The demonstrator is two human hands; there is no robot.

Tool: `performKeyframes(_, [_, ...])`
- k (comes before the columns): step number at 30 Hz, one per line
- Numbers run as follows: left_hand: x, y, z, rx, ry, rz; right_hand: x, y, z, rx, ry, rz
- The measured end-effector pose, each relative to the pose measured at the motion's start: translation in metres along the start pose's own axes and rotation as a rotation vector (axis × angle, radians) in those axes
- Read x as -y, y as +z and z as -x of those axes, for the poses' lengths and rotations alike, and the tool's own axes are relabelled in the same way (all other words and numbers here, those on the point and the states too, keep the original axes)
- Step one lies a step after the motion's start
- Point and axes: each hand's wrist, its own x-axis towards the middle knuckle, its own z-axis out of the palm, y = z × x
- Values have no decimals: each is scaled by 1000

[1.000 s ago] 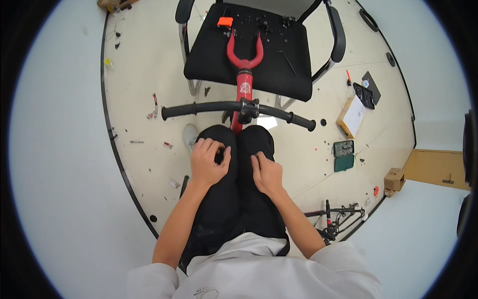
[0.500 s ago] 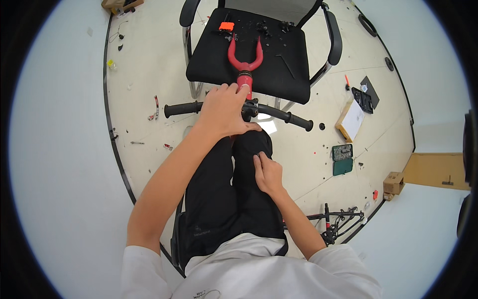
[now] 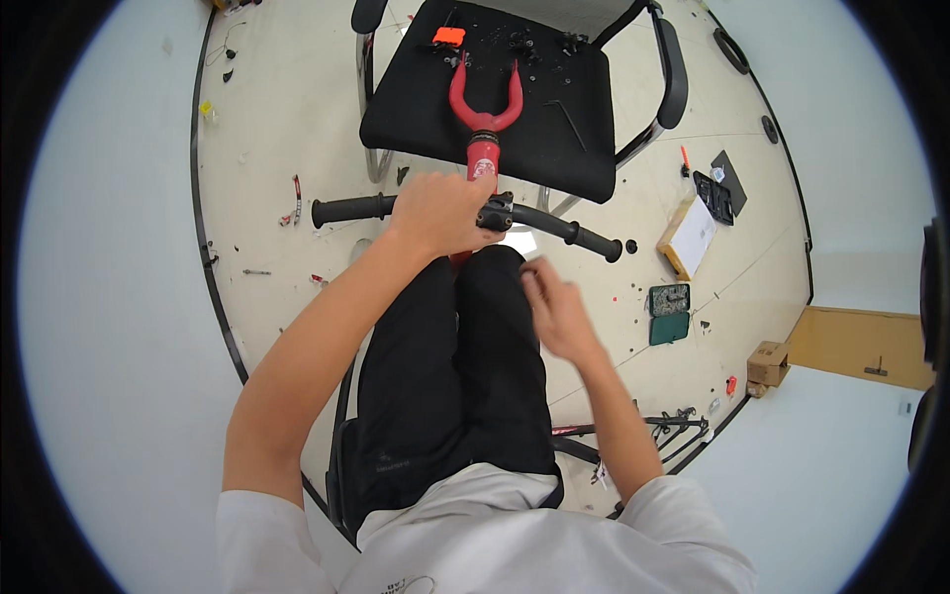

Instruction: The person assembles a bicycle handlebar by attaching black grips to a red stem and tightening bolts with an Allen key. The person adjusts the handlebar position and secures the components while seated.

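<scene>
A black bicycle handlebar [image 3: 353, 210] with ribbed grips lies crosswise in front of my knees. Its black stem [image 3: 496, 212] joins a red frame tube, and a red fork [image 3: 485, 120] points away onto the chair seat. My left hand [image 3: 440, 213] is closed round the handlebar just left of the stem, its fingers reaching toward the red tube. Over my right knee, my right hand [image 3: 559, 309] hovers with curled fingers, slightly blurred. Whatever may be between its fingertips is too small to make out.
On the black chair [image 3: 539, 148] lie a hex key [image 3: 567, 121], an orange item [image 3: 449, 37] and several small black parts. At right are a flat box [image 3: 688, 236], a green case [image 3: 670, 315] of small parts, a cardboard box [image 3: 768, 363] and a black bike frame [image 3: 678, 426].
My right hand has lifted from my thigh and moved forward, nearer the stem. My left hand has drawn in its thumb and closed more around the handlebar. The view has shifted slightly.
</scene>
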Motion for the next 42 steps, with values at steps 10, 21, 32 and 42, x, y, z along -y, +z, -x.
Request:
performKeyframes(10, [-2,-8,0,55,-39,37,27,-68,-83,90,-618,531])
performKeyframes(21, [-1,-11,0,82,-42,48,30,-66,-104,233,-726,624])
performKeyframes(32, [-2,-11,0,90,-55,32,18,-64,-107,273,-792,672])
performKeyframes(42, [-1,-10,1,56,-52,35,21,-73,-127,360,-1025,843])
